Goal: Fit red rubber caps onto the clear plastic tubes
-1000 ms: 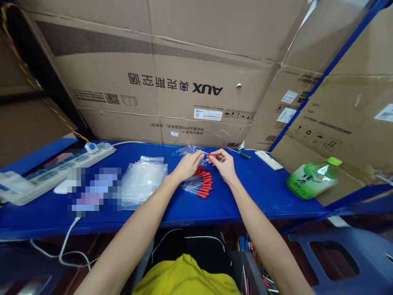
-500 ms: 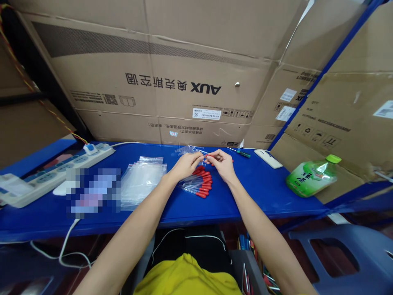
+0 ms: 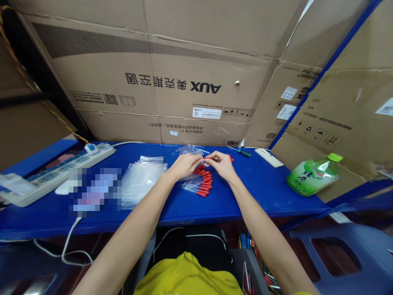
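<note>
My left hand (image 3: 186, 164) and my right hand (image 3: 221, 164) meet fingertip to fingertip above the blue table. Pinched in my left fingers is a thin clear tube, largely hidden by them. My right finger and thumb close on a small red rubber bulb, of which only a sliver shows. Below lies a fan of droppers (image 3: 206, 184), clear tubes pointing left and red bulbs right. Behind my left hand rest loose clear tubes (image 3: 190, 149). Several loose red bulbs (image 3: 231, 158) show just past my right hand.
Clear zip bags (image 3: 143, 184) are stacked left of my left forearm. Farther left are a blurred-out phone (image 3: 98, 190) on a cable and a power strip (image 3: 64, 170). A screwdriver (image 3: 242, 152), a white power bank (image 3: 269, 157) and a green bottle (image 3: 313, 176) lie to the right. Cardboard (image 3: 172, 53) walls the back.
My hands stay nearly in place, fingertips still together. My right fingers have shifted slightly, covering more of the red bulb. The droppers lie as before.
</note>
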